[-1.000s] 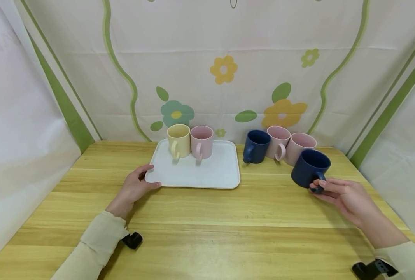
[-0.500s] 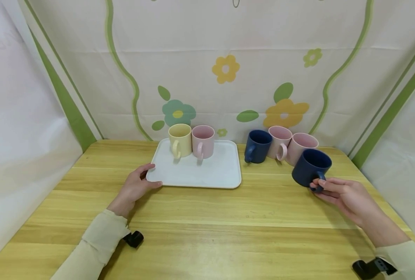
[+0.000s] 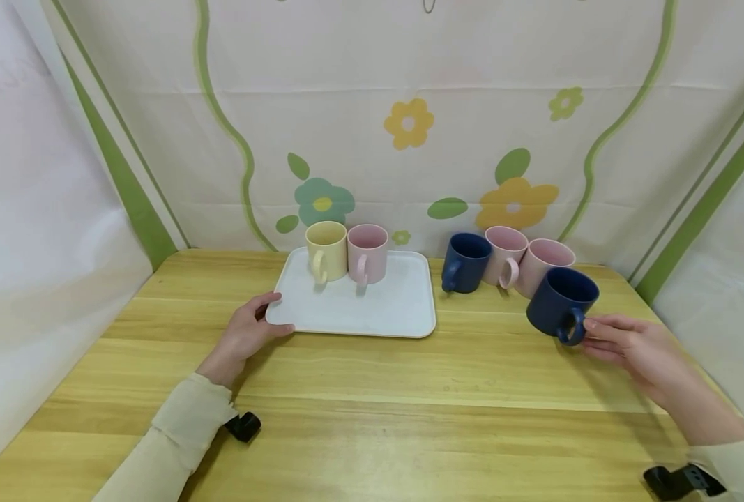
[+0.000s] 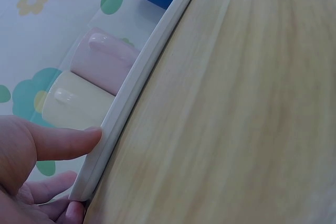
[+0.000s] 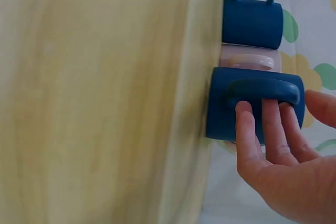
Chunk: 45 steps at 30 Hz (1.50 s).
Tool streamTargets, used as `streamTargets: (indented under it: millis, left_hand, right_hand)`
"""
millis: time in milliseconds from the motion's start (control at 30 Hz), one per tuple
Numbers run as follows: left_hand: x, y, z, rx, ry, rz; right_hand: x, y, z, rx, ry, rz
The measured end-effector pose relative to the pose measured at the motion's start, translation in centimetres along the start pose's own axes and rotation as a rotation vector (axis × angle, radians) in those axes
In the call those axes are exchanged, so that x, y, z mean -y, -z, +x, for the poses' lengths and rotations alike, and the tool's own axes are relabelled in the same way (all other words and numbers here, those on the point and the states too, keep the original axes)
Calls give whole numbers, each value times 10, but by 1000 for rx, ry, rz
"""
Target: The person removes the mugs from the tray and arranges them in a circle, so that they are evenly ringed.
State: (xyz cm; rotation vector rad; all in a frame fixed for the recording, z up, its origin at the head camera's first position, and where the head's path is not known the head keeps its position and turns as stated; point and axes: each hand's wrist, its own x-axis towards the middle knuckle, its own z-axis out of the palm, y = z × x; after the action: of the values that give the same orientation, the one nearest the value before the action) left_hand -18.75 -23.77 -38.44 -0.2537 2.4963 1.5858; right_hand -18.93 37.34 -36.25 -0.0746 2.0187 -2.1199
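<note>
A pale wooden tabletop with long streaks of grain running across fills the lower half of the head view. Behind it, across the top, hangs a creased off-white cloth printed with wavy green lines, leaves and flowers: yellow-orange at centre and right, teal left of centre. Whitish sheeting closes the left edge, with another white panel at far right. Light falls softly.

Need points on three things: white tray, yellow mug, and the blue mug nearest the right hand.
White tray (image 3: 359, 307): head view, bare surface in front of the mugs on it.
Yellow mug (image 3: 335, 257): head view, outer wall, right of its handle.
Nearer blue mug (image 3: 550, 305): head view, outer wall, left of its handle.
</note>
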Motion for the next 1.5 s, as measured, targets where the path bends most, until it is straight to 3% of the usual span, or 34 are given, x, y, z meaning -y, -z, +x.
streamTargets:
  millis: [267,567,800,1033,1500]
  left_hand:
    - [1,0,0,-9,6,-6]
    - [0,-3,0,-16,7,-14]
    - [1,-3,3,-33,-8,-10]
    - [1,-3,2,-42,-8,3]
    - [-1,-2,0,-35,-7,6]
  right_hand:
    - [18,-3,-5,-49,85,-53]
    - [31,-25,-3,-104,143,-67]
    - [36,-52,13,-53,210,-65]
    - [36,-88,29,18,198,-60]
    - [38,-145,58,52,164,-190]
